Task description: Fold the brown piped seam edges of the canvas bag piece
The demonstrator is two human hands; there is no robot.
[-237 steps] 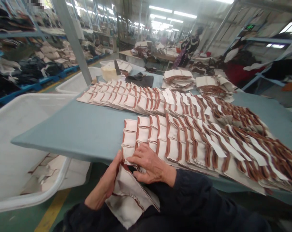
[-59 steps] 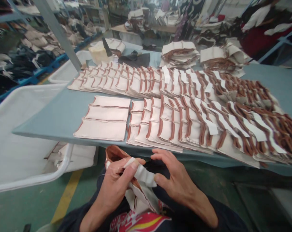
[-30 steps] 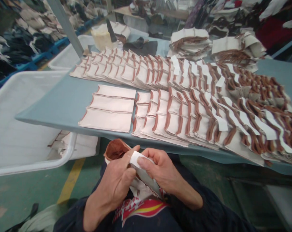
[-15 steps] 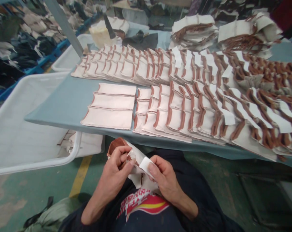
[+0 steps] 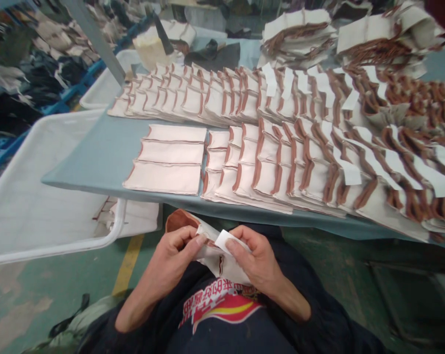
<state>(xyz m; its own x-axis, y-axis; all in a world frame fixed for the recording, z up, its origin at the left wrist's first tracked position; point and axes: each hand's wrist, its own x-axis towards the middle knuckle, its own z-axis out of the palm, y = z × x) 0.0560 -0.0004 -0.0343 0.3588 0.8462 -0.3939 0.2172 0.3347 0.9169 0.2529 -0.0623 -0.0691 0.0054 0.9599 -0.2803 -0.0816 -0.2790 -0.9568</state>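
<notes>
Between my hands, above my lap, is a cream fabric piece (image 5: 232,269) with a brown inner side showing at its upper left end. My left hand (image 5: 180,250) pinches its edge between thumb and fingers. My right hand (image 5: 257,258) grips the piece's other end, the thumb pressing a small white strip (image 5: 223,240) against it. Part of the fabric is hidden behind my fingers. On the table just beyond lie flat cream pieces (image 5: 167,174) with brown edging.
A blue-grey table (image 5: 86,160) carries overlapping rows of cream and brown pieces (image 5: 266,177), some with white strips (image 5: 349,172) on them. Bundled stacks (image 5: 298,37) stand at the back. A white plastic bin (image 5: 34,162) is at the left, and a metal post (image 5: 93,42) rises there.
My left thumb and fingers have closed together at the fabric's edge. The fabric has turned slightly, so more of its lower part shows. My right hand has shifted slightly right.
</notes>
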